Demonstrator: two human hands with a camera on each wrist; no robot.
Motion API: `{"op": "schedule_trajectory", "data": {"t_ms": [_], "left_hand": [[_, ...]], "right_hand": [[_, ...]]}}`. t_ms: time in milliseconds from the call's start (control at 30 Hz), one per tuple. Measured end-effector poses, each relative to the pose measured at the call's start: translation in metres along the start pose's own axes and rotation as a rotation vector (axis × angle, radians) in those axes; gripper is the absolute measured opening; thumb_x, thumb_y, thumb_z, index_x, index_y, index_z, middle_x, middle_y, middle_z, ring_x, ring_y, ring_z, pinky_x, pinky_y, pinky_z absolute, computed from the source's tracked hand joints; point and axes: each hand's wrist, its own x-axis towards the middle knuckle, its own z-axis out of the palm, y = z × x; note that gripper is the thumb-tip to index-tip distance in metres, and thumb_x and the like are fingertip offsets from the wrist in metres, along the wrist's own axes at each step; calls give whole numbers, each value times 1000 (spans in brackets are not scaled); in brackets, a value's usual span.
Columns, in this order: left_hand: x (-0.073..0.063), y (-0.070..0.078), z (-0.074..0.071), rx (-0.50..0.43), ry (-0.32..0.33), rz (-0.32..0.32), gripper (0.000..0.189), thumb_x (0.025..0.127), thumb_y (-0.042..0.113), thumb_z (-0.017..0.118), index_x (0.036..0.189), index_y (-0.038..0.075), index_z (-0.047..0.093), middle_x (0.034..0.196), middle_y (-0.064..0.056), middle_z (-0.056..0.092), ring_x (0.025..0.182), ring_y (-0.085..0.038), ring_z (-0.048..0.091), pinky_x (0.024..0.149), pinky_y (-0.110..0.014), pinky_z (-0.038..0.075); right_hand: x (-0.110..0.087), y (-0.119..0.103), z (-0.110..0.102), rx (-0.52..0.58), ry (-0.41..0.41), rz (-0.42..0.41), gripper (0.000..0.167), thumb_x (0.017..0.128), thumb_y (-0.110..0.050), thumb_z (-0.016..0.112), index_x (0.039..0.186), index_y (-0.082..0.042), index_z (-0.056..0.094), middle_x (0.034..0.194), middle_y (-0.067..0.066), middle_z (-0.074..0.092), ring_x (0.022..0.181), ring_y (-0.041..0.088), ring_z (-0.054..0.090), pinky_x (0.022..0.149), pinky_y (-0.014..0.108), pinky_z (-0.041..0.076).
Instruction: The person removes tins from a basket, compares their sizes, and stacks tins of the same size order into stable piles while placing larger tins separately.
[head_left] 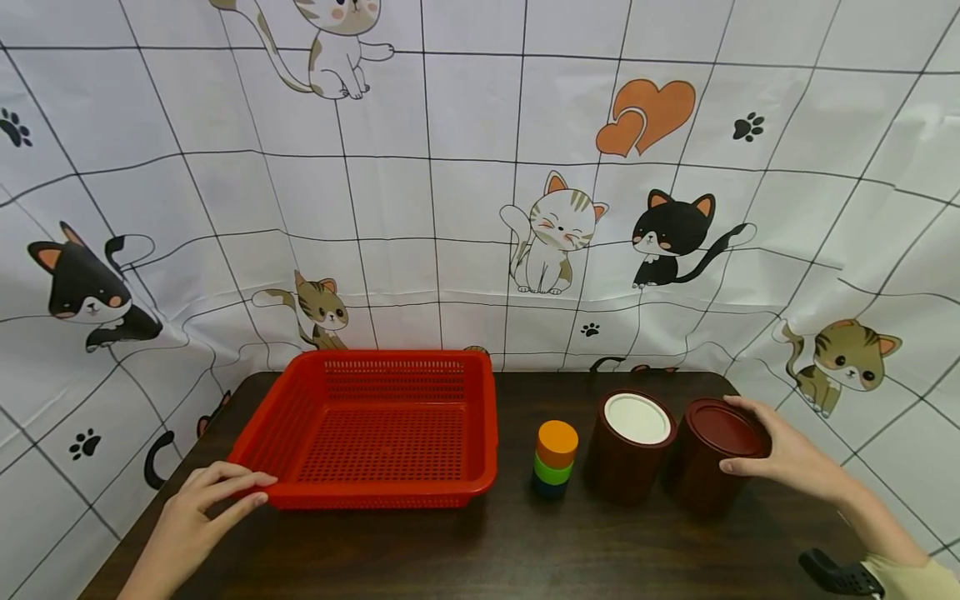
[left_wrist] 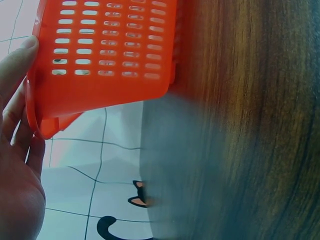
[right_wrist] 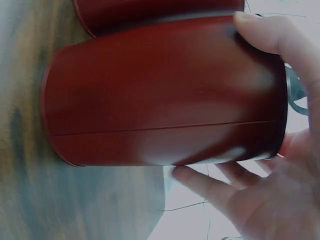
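Observation:
A red plastic basket (head_left: 375, 495) with slotted walls stands on the left of the dark table. My left hand (head_left: 197, 518) grips its rim at the front left corner, thumb and fingers on either side in the left wrist view. At the right, my right hand (head_left: 791, 450) holds the top of a dark red-brown canister (head_left: 701, 483) with a dark red lid. In the right wrist view the thumb lies over one side of the canister (right_wrist: 160, 95) and the fingers reach round the other. The canister stands upright on the table.
Left of the held canister stands a similar canister (head_left: 626, 458) with a white top. Beside that is a small upright stack (head_left: 556, 450) of orange, green and dark blue round pieces. A white cloth (head_left: 450, 192) printed with cats hangs behind the wooden table (head_left: 487, 558).

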Motion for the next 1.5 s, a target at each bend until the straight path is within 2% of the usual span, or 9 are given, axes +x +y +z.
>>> {"op": "schedule_trajectory", "data": {"t_ms": [167, 267, 667, 1100, 1500], "left_hand": [[1, 1, 1, 7, 5, -3, 31, 75, 15, 85, 100, 34, 77, 95, 18, 61, 99, 17, 36, 76, -14, 32], [2, 1, 1, 12, -2, -9, 30, 76, 17, 84, 99, 34, 77, 95, 18, 61, 100, 17, 35, 76, -16, 32], [4, -1, 2, 7, 3, 5, 31, 75, 16, 85, 99, 34, 77, 95, 18, 61, 100, 17, 35, 77, -17, 32], [1, -1, 3, -16, 4, 5, 31, 75, 14, 85, 99, 33, 78, 95, 19, 61, 98, 15, 36, 76, -13, 31], [6, 1, 1, 7, -34, -9, 30, 76, 18, 85, 98, 35, 77, 96, 19, 62, 97, 17, 36, 73, -14, 34]], "right_hand": [[4, 1, -2, 60, -35, -40, 86, 80, -11, 80, 147, 0, 27, 127, 20, 53, 100, -12, 52, 74, 20, 49], [4, 3, -3, 68, -46, -31, 86, 80, -12, 80, 146, -1, 27, 125, 19, 54, 100, -12, 53, 74, 21, 49], [10, 5, -7, 55, -84, -12, 86, 81, -15, 80, 147, -2, 26, 127, 20, 55, 100, -14, 50, 73, 22, 50], [8, 3, -6, 96, -103, -11, 87, 82, -13, 78, 149, -2, 24, 127, 21, 55, 100, -11, 52, 73, 23, 50], [7, -1, -7, 62, -98, -20, 95, 83, -15, 78, 155, -1, 17, 132, 25, 53, 101, -14, 51, 74, 21, 49]]}}
